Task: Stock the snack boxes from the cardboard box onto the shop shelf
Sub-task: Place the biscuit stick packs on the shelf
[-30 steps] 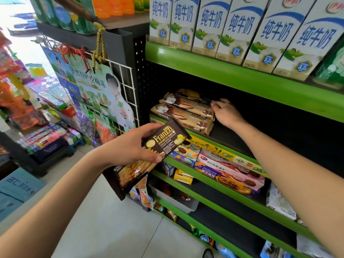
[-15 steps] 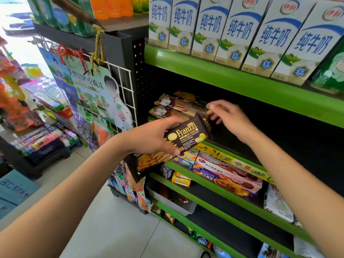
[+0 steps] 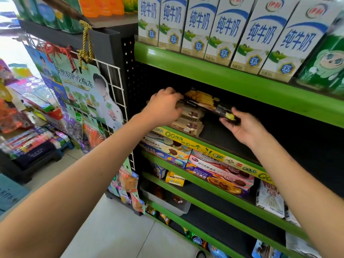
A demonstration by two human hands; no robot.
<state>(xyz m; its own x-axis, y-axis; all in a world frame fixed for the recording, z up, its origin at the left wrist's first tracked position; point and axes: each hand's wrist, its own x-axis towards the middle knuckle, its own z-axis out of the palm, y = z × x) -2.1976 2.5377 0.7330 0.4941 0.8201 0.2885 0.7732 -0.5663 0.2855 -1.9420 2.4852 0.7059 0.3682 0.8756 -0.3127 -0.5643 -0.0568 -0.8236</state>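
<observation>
Flat black snack box (image 3: 204, 104) between both hands.

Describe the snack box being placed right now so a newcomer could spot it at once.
Find the row of white milk cartons on the top green shelf; look at the dark shelf just below. There the black box lies on a stack of beige boxes, held by the left hand and right hand. It alone is black, with yellow biscuits pictured.

Both arms extended; left hand (image 3: 163, 107) curled gripping, right hand (image 3: 242, 125) pinching.
</observation>
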